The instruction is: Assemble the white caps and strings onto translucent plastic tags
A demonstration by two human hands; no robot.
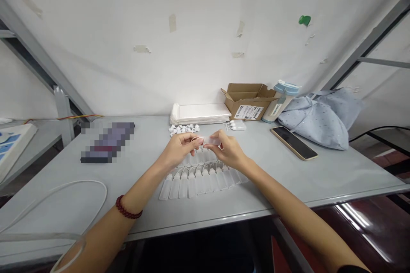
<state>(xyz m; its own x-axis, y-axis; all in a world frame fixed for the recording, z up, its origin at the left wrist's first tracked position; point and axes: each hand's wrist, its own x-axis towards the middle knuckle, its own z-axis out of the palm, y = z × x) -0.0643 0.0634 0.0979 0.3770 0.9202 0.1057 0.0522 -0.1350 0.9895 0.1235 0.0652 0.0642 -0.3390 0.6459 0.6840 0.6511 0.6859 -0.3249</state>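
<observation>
Both my hands meet above the middle of the grey table [336,170]. My left hand [179,148] and my right hand [228,149] pinch a small translucent squeeze bottle [212,139] between their fingertips. A thin loop hangs at the bottle's left end, by my left fingers. Under my hands lies a row of several similar small bottles [201,179], side by side with their tips pointing away from me. A cluster of small white caps [184,129] sits just beyond my hands.
A stack of white trays [200,113], an open cardboard box [248,100], a blue-lidded cup [282,100] and a pale blue cloth bag [315,119] line the wall. A phone [293,142] lies at right. A clear tube [96,187] loops at left near a blurred dark object [107,141].
</observation>
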